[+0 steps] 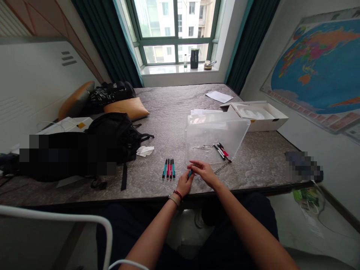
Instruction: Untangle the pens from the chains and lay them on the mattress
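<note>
My left hand (pixel 184 185) is closed around a teal pen (pixel 190 173) near the front edge of the mattress. The fingers of my right hand (pixel 206 173) pinch at the pen's upper end, which they partly cover. Left of my hands, several teal and red pens (pixel 170 168) lie side by side in a row. Beyond my right hand is a clear plastic bag (pixel 216 129). Thin, pale slender pieces (pixel 203 146), too small to name surely, lie on it beside a few black, white and red pens (pixel 222 152).
At the left are a black backpack (pixel 112 133), an orange cushion (pixel 126 107) and a crumpled tissue (pixel 145 150). An open white box (pixel 277 119) stands back right, near a sheet of paper (pixel 219 96). A white metal rail (pixel 56 215) crosses the lower left.
</note>
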`<state>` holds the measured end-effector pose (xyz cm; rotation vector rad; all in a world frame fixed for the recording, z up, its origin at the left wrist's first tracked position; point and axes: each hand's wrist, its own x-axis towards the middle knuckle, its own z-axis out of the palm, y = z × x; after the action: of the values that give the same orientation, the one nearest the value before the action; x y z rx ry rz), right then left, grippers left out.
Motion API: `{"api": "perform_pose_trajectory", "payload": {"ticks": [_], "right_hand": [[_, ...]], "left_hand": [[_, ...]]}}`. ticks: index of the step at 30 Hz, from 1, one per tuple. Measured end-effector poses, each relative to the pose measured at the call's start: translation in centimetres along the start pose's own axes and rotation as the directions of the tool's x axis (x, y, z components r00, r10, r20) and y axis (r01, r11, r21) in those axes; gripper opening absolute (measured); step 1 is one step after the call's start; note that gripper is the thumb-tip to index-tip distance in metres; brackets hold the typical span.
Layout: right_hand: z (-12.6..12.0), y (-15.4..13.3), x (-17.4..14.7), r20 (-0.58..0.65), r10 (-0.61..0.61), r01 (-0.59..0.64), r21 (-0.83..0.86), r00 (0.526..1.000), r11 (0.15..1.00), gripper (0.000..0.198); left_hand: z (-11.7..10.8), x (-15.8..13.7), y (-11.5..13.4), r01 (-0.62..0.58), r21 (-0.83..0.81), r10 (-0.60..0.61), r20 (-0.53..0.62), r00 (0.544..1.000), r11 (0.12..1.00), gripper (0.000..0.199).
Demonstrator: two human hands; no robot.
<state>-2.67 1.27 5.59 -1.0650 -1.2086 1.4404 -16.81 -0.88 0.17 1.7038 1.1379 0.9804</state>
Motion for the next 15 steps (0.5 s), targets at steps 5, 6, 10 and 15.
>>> {"api": "perform_pose_trajectory", "payload": {"ticks": [5, 6, 10, 15], "right_hand": [[1.0, 0.8, 0.0, -0.301, -0.071, 0.029, -0.141, 0.951, 0.990, 0.036], [1.1, 0.8, -0.1, -0.267, -0.057, 0.035, -0.089, 0.962, 0.995, 0.038], [1.0, 1.0, -0.6, -0.011, 0.029, -0.026, 0.183, 1.000, 0.983, 0.047], [1.0, 1.6, 0.0, -0.249, 0.038, -0.030, 0.032, 0.968, 0.999, 0.042]], "left_hand": [[0.1, 0.2, 0.0, 0.006, -0.018, -0.005, 0.016, 1.000, 1.000, 0.035], [0.0, 0.3, -0.1, 0.004, -0.035, -0.004, 0.024, 1.000, 0.999, 0.037], [-0.1, 0.5, -0.3, 0.010, -0.065, -0.008, 0.041, 0.999, 0.998, 0.039], [0.0, 0.7, -0.3, 0.002, -0.091, 0.003, 0.062, 0.998, 0.996, 0.042]]}}
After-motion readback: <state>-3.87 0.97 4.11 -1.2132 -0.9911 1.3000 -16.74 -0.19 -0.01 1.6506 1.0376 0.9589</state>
